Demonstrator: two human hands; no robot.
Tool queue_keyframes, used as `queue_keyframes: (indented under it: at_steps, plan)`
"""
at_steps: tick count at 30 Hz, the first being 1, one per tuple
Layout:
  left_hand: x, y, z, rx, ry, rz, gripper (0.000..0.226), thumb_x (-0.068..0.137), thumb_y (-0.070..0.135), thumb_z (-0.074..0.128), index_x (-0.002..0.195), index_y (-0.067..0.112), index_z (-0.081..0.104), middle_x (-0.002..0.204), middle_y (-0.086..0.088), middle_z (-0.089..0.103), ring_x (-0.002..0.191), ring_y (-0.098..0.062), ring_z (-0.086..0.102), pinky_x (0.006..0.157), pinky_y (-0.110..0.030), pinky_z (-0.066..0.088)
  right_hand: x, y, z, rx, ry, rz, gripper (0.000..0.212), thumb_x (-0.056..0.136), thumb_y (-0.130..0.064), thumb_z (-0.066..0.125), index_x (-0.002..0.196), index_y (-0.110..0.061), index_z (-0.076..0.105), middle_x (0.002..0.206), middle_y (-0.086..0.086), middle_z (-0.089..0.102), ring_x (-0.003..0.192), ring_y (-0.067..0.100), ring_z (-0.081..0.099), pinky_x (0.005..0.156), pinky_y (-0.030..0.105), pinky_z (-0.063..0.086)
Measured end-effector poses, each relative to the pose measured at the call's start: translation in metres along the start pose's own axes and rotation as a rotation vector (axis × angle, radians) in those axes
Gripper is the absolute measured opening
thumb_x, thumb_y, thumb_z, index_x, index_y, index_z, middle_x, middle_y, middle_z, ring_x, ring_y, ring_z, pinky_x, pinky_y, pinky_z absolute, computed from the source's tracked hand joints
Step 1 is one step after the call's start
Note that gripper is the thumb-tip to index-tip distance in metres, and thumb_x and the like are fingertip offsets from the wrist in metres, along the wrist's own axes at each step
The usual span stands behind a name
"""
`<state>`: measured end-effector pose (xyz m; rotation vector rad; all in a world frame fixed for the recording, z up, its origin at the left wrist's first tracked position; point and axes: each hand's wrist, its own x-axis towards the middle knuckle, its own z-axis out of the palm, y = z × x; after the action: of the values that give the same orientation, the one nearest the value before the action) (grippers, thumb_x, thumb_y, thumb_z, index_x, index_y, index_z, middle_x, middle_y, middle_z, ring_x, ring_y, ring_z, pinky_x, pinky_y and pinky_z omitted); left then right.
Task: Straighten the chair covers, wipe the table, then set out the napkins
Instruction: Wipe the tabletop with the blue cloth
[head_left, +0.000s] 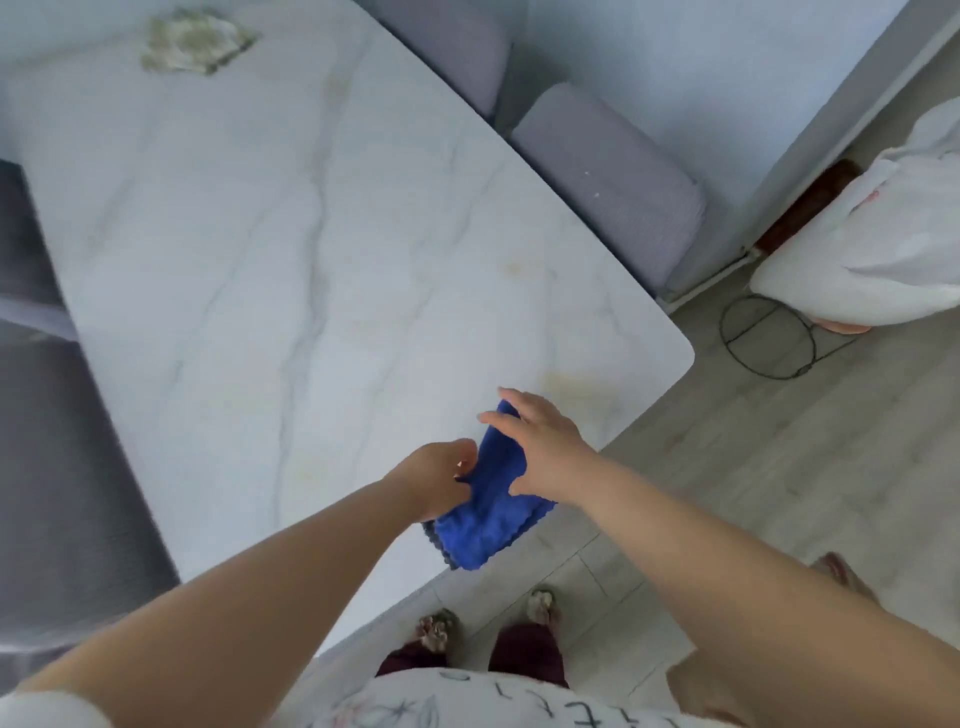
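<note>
Pale marble table fills most of our view, with faint yellowish smears near the closest corner and a crumpled greenish bundle far off at the opposite end. We have the blue cloth at the near edge, one part hanging past the rim over the floor; whether it rests on the top or sits just above it we cannot tell. Our left hand curls round the cloth's left side and grips it, while our right hand lies on top with fingers spread and straight. We judge the wiping to be barely begun. To do it well, we should fold the cloth into a flat pad that fits under one palm, press evenly, and work in overlapping strokes from the far end toward us, giving the smears extra passes. We should lift the bundle rather than wipe round it. Lilac chair covers sit just beside the table's right edge, so we should keep crumbs from being swept onto them.
</note>
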<state>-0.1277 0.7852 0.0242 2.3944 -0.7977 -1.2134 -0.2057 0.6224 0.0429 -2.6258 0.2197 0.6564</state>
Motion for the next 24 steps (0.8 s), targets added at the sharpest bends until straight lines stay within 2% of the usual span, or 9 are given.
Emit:
queue_keyframes:
  at_steps: [4,7,9,11,12,14,16,20,24]
  plan:
    - [-0.024,0.026,-0.001,-0.081,0.026,0.018,0.025,0.077,0.006,0.045,0.069,0.027,0.034,0.069,0.007,0.041,0.061,-0.013,0.035,0.056,-0.022,0.030,0.007,0.001,-0.017,-0.124,-0.099,-0.149,0.083,0.075,0.000,0.056,0.142,-0.044,0.035,0.161,-0.012,-0.009,0.148,0.019,-0.010,0.117,0.034,0.011]
    - [-0.035,0.032,-0.003,-0.170,0.076,-0.007,0.027,0.076,0.005,0.045,0.068,0.029,0.034,0.067,0.008,0.039,0.062,-0.013,0.034,0.057,-0.023,0.031,0.015,0.005,-0.021,-0.256,-0.170,-0.221,0.063,0.075,-0.005,0.059,0.129,-0.037,0.053,0.161,-0.008,0.004,0.148,0.020,-0.008,0.115,0.038,0.008]
    - [-0.045,0.029,-0.003,-0.200,0.112,-0.052,0.024,0.075,0.006,0.045,0.069,0.027,0.034,0.069,0.006,0.041,0.064,-0.016,0.035,0.058,-0.026,0.032,0.019,0.006,-0.023,-0.333,-0.230,-0.248,0.050,0.075,-0.010,0.059,0.119,-0.034,0.058,0.154,-0.007,0.028,0.148,0.021,0.006,0.112,0.040,0.013]
    - [-0.059,0.021,0.001,-0.188,0.145,-0.118,0.022,0.076,0.008,0.043,0.071,0.027,0.033,0.070,0.003,0.043,0.065,-0.017,0.036,0.057,-0.026,0.033,0.022,0.004,-0.024,-0.374,-0.260,-0.264,0.029,0.074,-0.013,0.054,0.096,-0.032,0.060,0.116,-0.009,0.058,0.127,0.021,0.042,0.098,0.034,0.030]
    - [-0.066,0.016,0.003,-0.181,0.162,-0.150,0.022,0.078,0.008,0.042,0.072,0.027,0.033,0.071,0.003,0.043,0.065,-0.017,0.035,0.056,-0.026,0.032,0.022,0.002,-0.023,-0.336,-0.278,-0.254,0.019,0.073,-0.013,0.052,0.084,-0.028,0.057,0.094,-0.009,0.059,0.103,0.020,0.053,0.083,0.030,0.036]
    - [-0.081,0.003,0.010,-0.212,0.210,-0.228,0.022,0.084,0.012,0.044,0.074,0.028,0.033,0.071,0.005,0.044,0.064,-0.016,0.036,0.057,-0.025,0.033,0.022,-0.005,-0.020,-0.162,-0.354,-0.237,0.012,0.070,-0.010,0.049,0.074,-0.021,0.051,0.075,-0.006,0.052,0.072,0.018,0.046,0.063,0.028,0.035]
    - [-0.105,-0.013,0.021,-0.283,0.274,-0.312,0.020,0.088,0.020,0.049,0.077,0.031,0.036,0.073,0.005,0.050,0.064,-0.016,0.042,0.057,-0.026,0.038,0.021,-0.023,-0.017,-0.079,-0.428,-0.278,0.012,0.070,-0.007,0.047,0.076,-0.017,0.051,0.075,-0.004,0.050,0.066,0.016,0.042,0.059,0.029,0.035]
    - [-0.152,-0.043,0.040,-0.392,0.355,-0.428,0.015,0.087,0.029,0.058,0.099,0.030,0.049,0.092,0.003,0.067,0.072,-0.014,0.059,0.060,-0.024,0.050,0.018,-0.068,-0.001,-0.099,-0.524,-0.393,0.015,0.075,-0.007,0.050,0.077,-0.022,0.051,0.078,-0.005,0.053,0.066,0.014,0.045,0.059,0.028,0.038]
    - [-0.195,-0.081,0.061,-0.390,0.420,-0.536,0.013,0.081,0.035,0.067,0.089,0.037,0.057,0.093,0.007,0.067,0.078,-0.012,0.061,0.061,-0.018,0.046,0.014,-0.111,0.028,-0.113,-0.589,-0.472,0.017,0.075,-0.005,0.053,0.072,-0.022,0.051,0.073,-0.006,0.051,0.064,0.013,0.045,0.058,0.027,0.037]
